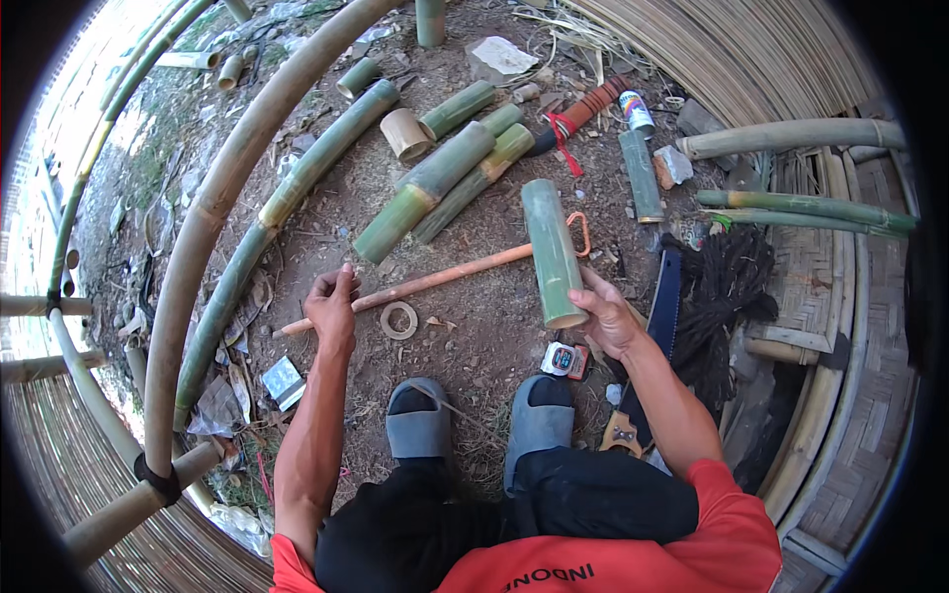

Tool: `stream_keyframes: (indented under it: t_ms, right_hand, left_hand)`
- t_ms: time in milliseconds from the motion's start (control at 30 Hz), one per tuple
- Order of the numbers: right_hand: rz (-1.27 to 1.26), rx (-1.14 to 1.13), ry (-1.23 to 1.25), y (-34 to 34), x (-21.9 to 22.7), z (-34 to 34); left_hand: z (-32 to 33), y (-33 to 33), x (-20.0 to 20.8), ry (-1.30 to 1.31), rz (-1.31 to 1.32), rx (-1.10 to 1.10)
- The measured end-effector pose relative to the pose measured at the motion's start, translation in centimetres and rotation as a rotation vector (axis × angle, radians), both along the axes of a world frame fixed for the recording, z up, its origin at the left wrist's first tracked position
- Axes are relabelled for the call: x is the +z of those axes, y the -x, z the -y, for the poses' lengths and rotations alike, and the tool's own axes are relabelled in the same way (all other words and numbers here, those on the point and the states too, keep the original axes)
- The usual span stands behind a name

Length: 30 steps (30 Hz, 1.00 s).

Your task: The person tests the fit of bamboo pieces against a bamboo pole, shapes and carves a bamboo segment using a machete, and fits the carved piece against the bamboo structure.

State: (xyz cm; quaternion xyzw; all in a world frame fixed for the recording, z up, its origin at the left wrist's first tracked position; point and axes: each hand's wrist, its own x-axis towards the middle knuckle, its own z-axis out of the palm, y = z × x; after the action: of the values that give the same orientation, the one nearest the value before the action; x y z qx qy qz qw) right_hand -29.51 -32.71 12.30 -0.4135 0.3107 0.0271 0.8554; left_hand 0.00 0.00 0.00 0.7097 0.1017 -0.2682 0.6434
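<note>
My right hand (610,314) grips the lower end of a short green bamboo tube (551,247), thumb on its side, holding it tilted slightly off upright. My left hand (333,304) is closed with thumb and finger pinched together; whatever they hold, if anything, is too small to make out. Under that hand runs a long orange-brown stick (445,279) with a looped end, passing behind the tube. Below it lies a flat ring (399,320). Beyond my hands, cut bamboo pieces (435,183) rest on the dirt.
A handsaw (664,306) lies by my right forearm, beside a dark fibre bundle (727,306). A tape measure (562,359) sits near my right foot. Farther off are a sheathed blade (583,111), a can (636,112) and stones. Curved bamboo poles (203,217) stand at the left.
</note>
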Motion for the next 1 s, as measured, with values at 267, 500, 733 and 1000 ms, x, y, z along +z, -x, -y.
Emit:
stream_keyframes:
  t_ms: [267, 500, 733, 1000]
  right_hand:
    - [-0.328, -0.173, 0.542, 1.0, 0.1, 0.9]
    - [-0.928, 0.242, 1.445, 3.8, -5.2, 1.8]
    - [-0.286, 0.281, 1.810, -6.5, 3.5, -5.1]
    - [0.401, 0.697, 2.331, -23.2, 14.1, -11.7]
  left_hand:
    - [4.1, -0.5, 6.0, -0.505, 0.668, -0.411]
    - [7.0, -3.5, 1.7, -0.652, 0.695, -0.644]
    - [3.9, -4.2, 7.4, -0.190, 0.540, -0.676]
    - [-2.1, -8.5, 24.1, 0.025, 0.802, -0.838]
